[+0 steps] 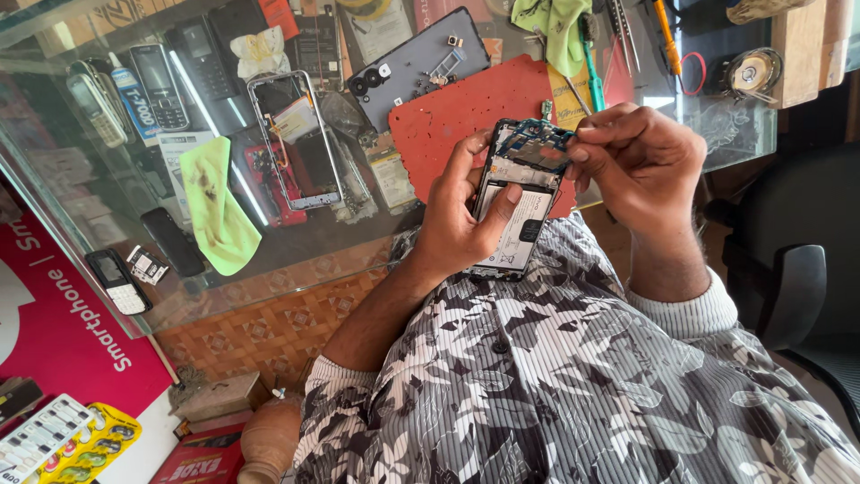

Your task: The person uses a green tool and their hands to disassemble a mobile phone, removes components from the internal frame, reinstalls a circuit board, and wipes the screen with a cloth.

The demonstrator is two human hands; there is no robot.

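left hand (461, 220) grips opened black smartphone with exposed white battery (520, 206), held over lap near counter edge. right hand (640, 161) pinches at its top board. glass display case (54, 202) holds three keypad phones; two green cloths on glass.

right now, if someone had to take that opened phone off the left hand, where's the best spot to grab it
Probably by the long side edges of the opened phone, low down near the battery, coming in from the bottom end nearest the body. The left hand cradles its middle with the thumb across the battery, and the right hand pinches at the exposed circuit board on top, so that end is busy and delicate.
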